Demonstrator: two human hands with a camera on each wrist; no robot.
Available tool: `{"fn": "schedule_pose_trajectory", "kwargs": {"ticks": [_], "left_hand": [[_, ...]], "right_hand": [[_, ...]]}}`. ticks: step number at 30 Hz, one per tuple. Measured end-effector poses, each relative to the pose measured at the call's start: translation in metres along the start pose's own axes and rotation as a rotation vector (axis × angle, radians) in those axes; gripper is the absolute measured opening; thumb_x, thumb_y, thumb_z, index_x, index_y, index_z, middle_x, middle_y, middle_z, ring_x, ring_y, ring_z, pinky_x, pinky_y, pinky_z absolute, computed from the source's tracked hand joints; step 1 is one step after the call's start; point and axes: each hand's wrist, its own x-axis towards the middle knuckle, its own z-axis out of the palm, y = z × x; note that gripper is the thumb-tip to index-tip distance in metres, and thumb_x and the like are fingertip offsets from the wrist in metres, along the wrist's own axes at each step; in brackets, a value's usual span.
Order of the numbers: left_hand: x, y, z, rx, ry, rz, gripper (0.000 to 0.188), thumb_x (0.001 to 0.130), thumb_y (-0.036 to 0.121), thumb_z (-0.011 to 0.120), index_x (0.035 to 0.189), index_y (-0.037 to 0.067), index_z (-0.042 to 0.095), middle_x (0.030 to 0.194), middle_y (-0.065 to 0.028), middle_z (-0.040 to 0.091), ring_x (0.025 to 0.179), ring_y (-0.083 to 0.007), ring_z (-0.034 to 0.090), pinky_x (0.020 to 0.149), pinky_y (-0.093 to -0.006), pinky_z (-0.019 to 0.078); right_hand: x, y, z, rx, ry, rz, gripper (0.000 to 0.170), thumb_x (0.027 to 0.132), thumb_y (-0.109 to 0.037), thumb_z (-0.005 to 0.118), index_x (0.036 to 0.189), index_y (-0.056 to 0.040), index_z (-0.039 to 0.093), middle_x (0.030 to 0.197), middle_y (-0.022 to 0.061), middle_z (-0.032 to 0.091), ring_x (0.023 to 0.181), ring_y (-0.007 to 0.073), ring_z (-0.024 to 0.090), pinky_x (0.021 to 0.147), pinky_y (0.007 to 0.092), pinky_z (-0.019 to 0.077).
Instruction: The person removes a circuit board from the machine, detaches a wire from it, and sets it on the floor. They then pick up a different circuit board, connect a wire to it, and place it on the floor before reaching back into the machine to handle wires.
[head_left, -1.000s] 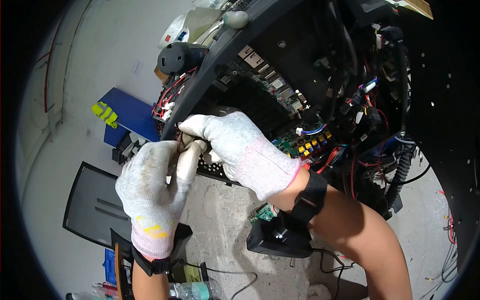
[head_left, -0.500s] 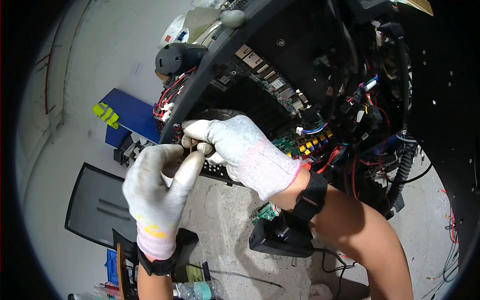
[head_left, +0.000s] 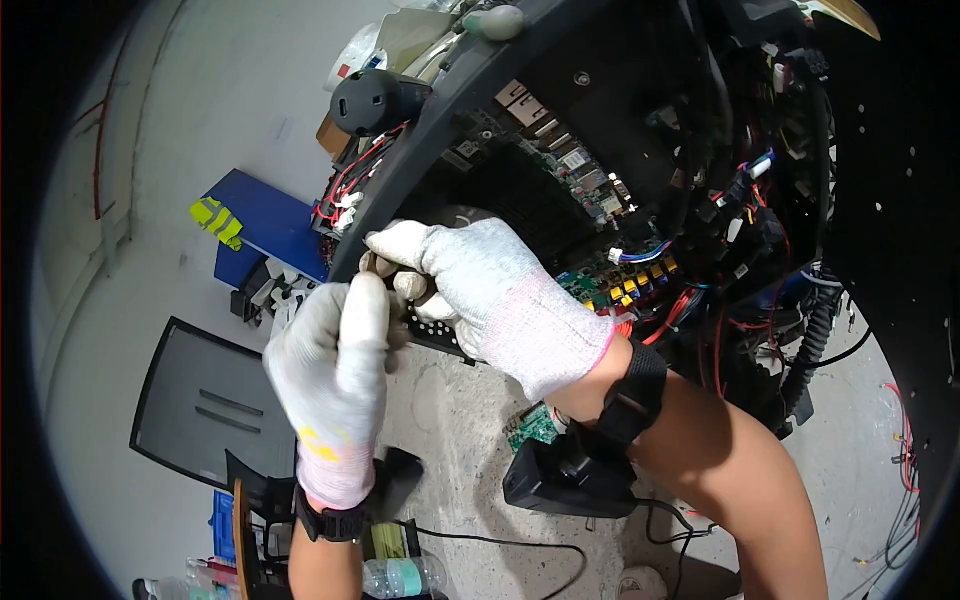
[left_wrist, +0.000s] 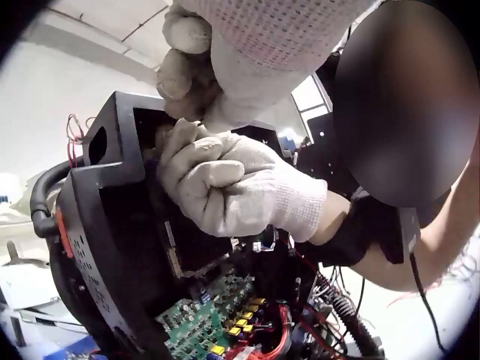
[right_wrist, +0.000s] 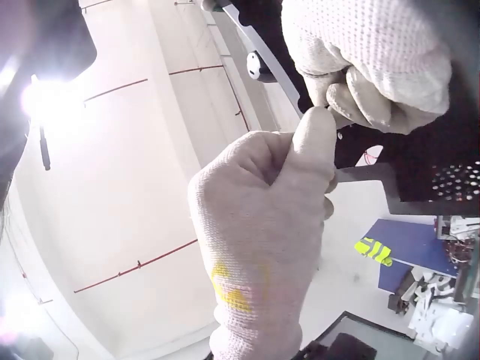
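Both hands wear whitish knit gloves and meet at the near edge of a black equipment housing (head_left: pixel 408 170). My right hand (head_left: pixel 485 285) reaches over that edge, its thumb and fingers bent together in a pinch. A thin brown strand showed at those fingertips a moment ago; now the fingers hide it. Close below, my left hand (head_left: pixel 335 365) has its thumb laid over bent fingers. In the right wrist view the left thumb tip (right_wrist: pixel 319 124) comes right up to the right hand's curled fingers (right_wrist: pixel 364 101). I cannot tell what the left fingers hold.
Inside the housing are a green circuit board (left_wrist: pixel 217 307) with yellow parts, loose wires (head_left: pixel 675 310) and a ribbed black tube (head_left: pixel 815 330). A round black device (head_left: pixel 375 103) sits on the housing's edge. Beyond stand a blue box (head_left: pixel 265 225), a chair (head_left: pixel 200 400) and a water bottle (head_left: pixel 405 575).
My left hand drew back from the right fingertips, opening its thumb and fingers, then came up to them again with the thumb over the fingers. The right hand kept its pinch.
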Motion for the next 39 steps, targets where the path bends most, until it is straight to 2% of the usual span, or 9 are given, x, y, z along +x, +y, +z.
{"fn": "schedule_pose_trajectory", "kwargs": {"ticks": [3,7,11,18,21,23,25,31,39], "left_hand": [[-0.001,0.005,0.018,-1.21,-0.163,-0.543,0.03,0.085,0.027,0.051,0.085,-0.003,0.056,0.071,-0.0107,0.06,0.049,-0.0113,0.052,0.041,-0.0192,0.0383],[-0.003,0.013,0.004,-0.394,-0.14,-0.346,0.03,0.081,0.03,0.059,0.078,0.0,0.058,0.066,-0.0057,0.06,0.052,-0.0083,0.053,0.044,-0.0188,0.0403],[0.001,0.005,-0.002,0.417,0.111,0.411,0.02,0.07,0.019,0.071,0.075,0.004,0.058,0.064,-0.0057,0.058,0.052,-0.0145,0.055,0.049,-0.0242,0.0425],[0.011,-0.001,-0.003,0.571,0.142,0.613,0.012,0.079,0.017,0.056,0.075,0.006,0.055,0.063,-0.0085,0.054,0.052,-0.0286,0.051,0.048,-0.0312,0.0408],[-0.002,0.003,0.004,-0.832,-0.138,-0.43,0.024,0.087,0.018,0.043,0.079,-0.001,0.056,0.06,-0.0095,0.056,0.044,-0.0171,0.049,0.041,-0.0241,0.0369],[-0.006,-0.011,0.009,-1.167,-0.311,-0.557,0.034,0.088,0.027,0.044,0.084,-0.004,0.057,0.063,-0.009,0.057,0.046,-0.0121,0.049,0.041,-0.0201,0.0363],[-0.01,0.006,0.004,-0.697,-0.187,-0.488,0.03,0.087,0.025,0.049,0.086,-0.004,0.058,0.067,-0.0084,0.059,0.052,-0.011,0.054,0.045,-0.0201,0.0398],[-0.003,-0.003,-0.014,0.594,0.055,0.558,0.017,0.07,0.011,0.069,0.083,0.003,0.06,0.068,-0.0056,0.058,0.056,-0.0136,0.054,0.054,-0.0232,0.0422],[0.0,-0.003,-0.004,0.731,0.064,0.566,0.003,0.074,0.006,0.062,0.076,0.005,0.061,0.062,-0.0079,0.054,0.054,-0.0218,0.053,0.052,-0.0289,0.0428]], "right_hand": [[0.007,0.004,0.002,0.034,0.024,-0.006,0.017,0.081,-0.017,0.056,0.073,-0.0022,0.058,0.057,0.0005,0.051,0.042,0.0066,0.044,0.036,0.0197,0.035],[0.002,-0.003,-0.002,-0.008,0.018,0.068,0.014,0.081,-0.016,0.057,0.076,-0.0025,0.059,0.059,0.0014,0.054,0.046,0.0077,0.048,0.038,0.0204,0.0388],[0.013,0.006,-0.001,-0.11,0.034,-0.024,0.012,0.08,-0.015,0.058,0.075,-0.0046,0.062,0.062,0.0002,0.056,0.054,0.007,0.053,0.047,0.018,0.0391],[0.011,0.005,0.003,-0.103,0.112,-0.069,0.015,0.081,-0.02,0.059,0.075,-0.0056,0.061,0.063,0.0001,0.055,0.048,0.0048,0.046,0.042,0.0171,0.0346],[0.003,-0.001,0.002,-0.073,0.072,-0.015,0.015,0.081,-0.019,0.059,0.073,-0.0052,0.06,0.061,-0.0007,0.053,0.048,0.004,0.045,0.04,0.0156,0.033],[0.004,0.001,-0.002,-0.08,0.095,-0.002,0.016,0.081,-0.018,0.058,0.073,-0.004,0.059,0.061,-0.001,0.053,0.048,0.0029,0.044,0.04,0.0159,0.0313],[0.004,0.004,-0.002,-0.089,0.109,-0.04,0.017,0.081,-0.018,0.058,0.074,-0.0029,0.059,0.063,-0.0006,0.054,0.048,0.002,0.043,0.039,0.016,0.0299],[0.007,0.006,0.002,-0.13,0.133,-0.108,0.014,0.08,-0.016,0.058,0.074,-0.004,0.06,0.065,-0.0002,0.056,0.047,0.0022,0.041,0.04,0.0156,0.0292],[0.006,0.006,0.002,-0.148,0.159,-0.08,0.017,0.08,-0.02,0.06,0.074,-0.0042,0.061,0.061,-0.0013,0.054,0.047,0.0021,0.041,0.04,0.0153,0.0285]]}}
